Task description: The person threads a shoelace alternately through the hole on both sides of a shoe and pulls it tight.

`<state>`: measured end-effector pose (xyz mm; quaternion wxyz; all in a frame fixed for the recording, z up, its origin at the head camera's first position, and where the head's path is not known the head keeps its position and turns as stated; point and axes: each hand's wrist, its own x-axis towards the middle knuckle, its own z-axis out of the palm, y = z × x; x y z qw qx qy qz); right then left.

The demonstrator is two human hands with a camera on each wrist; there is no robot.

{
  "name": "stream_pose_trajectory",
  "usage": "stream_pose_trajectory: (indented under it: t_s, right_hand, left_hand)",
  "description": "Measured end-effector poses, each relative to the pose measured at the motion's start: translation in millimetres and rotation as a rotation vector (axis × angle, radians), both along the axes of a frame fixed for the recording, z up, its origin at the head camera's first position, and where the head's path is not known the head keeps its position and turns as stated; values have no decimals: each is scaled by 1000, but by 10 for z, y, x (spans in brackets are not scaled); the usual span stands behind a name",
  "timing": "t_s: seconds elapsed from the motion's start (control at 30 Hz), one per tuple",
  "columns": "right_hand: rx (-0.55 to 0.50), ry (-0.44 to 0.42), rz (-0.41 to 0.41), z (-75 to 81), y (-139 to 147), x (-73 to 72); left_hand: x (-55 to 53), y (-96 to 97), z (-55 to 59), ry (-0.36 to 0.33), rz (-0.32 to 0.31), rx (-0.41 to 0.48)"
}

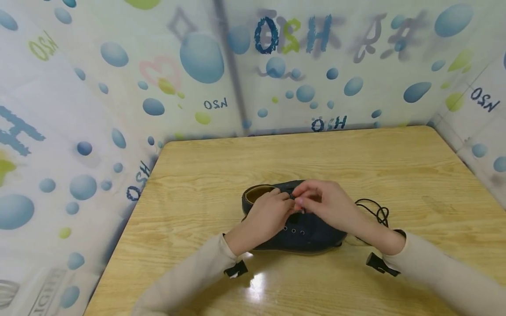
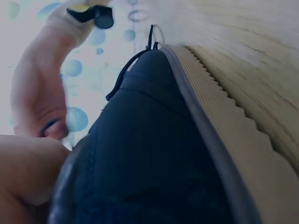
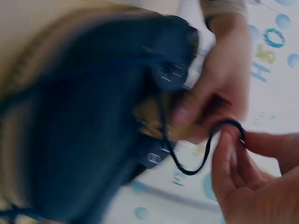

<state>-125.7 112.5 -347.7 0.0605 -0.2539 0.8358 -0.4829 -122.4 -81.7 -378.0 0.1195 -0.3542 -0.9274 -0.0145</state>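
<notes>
A dark navy shoe [image 1: 308, 235] with metal eyelets lies on the table, its toe towards the right. My left hand [image 1: 269, 215] is over its opening. In the right wrist view, the left hand [image 3: 226, 77] has curled fingers and holds the shoe near its tan tongue, with the thumb against it. My right hand [image 3: 259, 172] pinches a dark shoelace [image 3: 189, 172] between thumb and finger. That lace hangs in a curve from the shoe's eyelets to the fingertips. The left wrist view shows the shoe's toe and tan ridged sole [image 2: 219, 112] up close.
The wooden table [image 1: 197, 175] carries the shoe. A loose length of black lace [image 1: 381, 215] trails in loops on the tabletop right of the toe. Behind and beside the table hang white sheets [image 1: 257, 87] printed with blue drops. Black straps sit at both wrists.
</notes>
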Motion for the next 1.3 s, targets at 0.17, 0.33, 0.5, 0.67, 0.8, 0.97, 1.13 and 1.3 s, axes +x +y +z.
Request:
stream_pose_trajectory:
  t_s: [0.17, 0.33, 0.5, 0.67, 0.8, 0.97, 1.13, 1.3]
  right_hand:
    - [360, 129, 33, -225, -32, 36]
    - [489, 323, -76, -340, -76, 57]
    - [515, 451, -128, -397, -123, 73]
    - [523, 541, -141, -461, -170, 90]
    - [485, 561, -111, -468, -187, 99]
    - [483, 601, -103, -477, -188, 96]
    - [469, 617, -98, -491, -177, 99]
    - [454, 565, -80, -490, -160, 90]
  left_hand:
    - [-39, 10, -21, -21, 22, -12]
    - [-57, 15, -16, -89, 20, 5]
    - [-66, 0, -33, -106, 0, 34]
    - [-74, -39, 6, -198, -34, 94]
    - [-125, -72, 66, -347, -49, 131]
    - [-275, -113, 165, -549, -79, 144]
    - [-453, -101, 202, -605, -145, 81]
    - [-440, -18, 157, -462, -112, -13]
